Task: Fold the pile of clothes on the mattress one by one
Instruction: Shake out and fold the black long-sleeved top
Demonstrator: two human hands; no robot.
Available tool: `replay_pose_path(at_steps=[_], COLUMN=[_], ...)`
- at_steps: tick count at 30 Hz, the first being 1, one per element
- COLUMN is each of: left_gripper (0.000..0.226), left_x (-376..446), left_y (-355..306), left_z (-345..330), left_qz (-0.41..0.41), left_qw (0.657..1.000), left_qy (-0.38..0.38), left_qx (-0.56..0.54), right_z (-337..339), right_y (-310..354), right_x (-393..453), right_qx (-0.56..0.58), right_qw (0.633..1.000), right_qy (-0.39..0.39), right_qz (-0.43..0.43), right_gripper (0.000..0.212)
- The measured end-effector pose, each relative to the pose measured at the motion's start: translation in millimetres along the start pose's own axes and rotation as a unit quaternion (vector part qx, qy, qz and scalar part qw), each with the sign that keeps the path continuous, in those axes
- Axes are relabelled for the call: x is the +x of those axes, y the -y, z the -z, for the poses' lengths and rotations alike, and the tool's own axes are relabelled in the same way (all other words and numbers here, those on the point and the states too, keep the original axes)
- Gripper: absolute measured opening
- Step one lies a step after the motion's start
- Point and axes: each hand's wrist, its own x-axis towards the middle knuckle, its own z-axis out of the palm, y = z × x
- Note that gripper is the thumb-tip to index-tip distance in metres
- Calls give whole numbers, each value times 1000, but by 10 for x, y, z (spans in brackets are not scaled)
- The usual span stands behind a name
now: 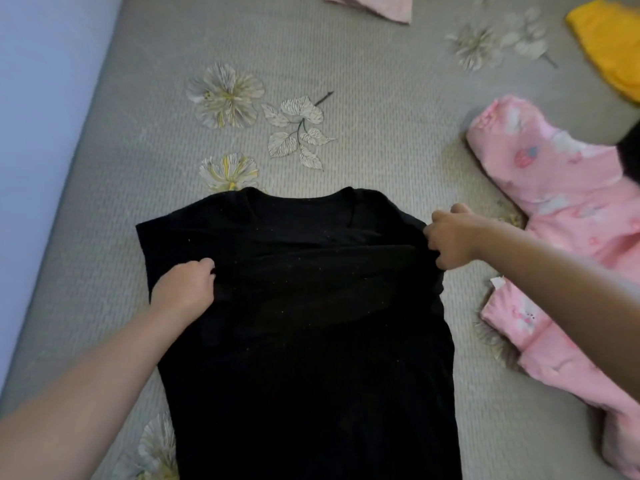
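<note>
Floral mattress (363, 98), one black shirt (304, 341), two hands gripping it

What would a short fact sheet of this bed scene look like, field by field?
surface: grey flowered mattress
item being folded: black T-shirt, spread flat, neckline away from the person
left hand: grips a fold of the shirt near its left side
right hand: grips the shirt's right shoulder edge
other clothes: pink printed garment at right, yellow garment top right, pink cloth at top edge
</note>
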Motion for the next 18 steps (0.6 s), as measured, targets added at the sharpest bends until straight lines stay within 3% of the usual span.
replay_pose_path(at_steps=[2,4,7,10,12,18], left_gripper=[24,22,21,18,14,20], left_x=[18,28,36,71,114,319], left_y=[-7,4,-7,-39,-46,-90], left_z=[4,11,9,2,7,64], left_qz=[-2,0,7,27,38,77], left_qw=[999,998,998,996,993,988], left_qy=[9,13,-4,-27,-42,-108], left_qx=[33,57,59,75,100,78], right_z=[-23,-44,-52,-187,-266,-410], right_y=[43,11,-206,-406,-422,-109], right_x=[56,100,102,148,223,502], right_qx=[-21,-21,108,232,250,267], right_qw=[999,1000,993,958,939,895], right_qy=[24,-11,-37,-137,-188,-224], right_qz=[-9,4,-34,-97,-144,-279], right_gripper=[34,32,20,17,23,29])
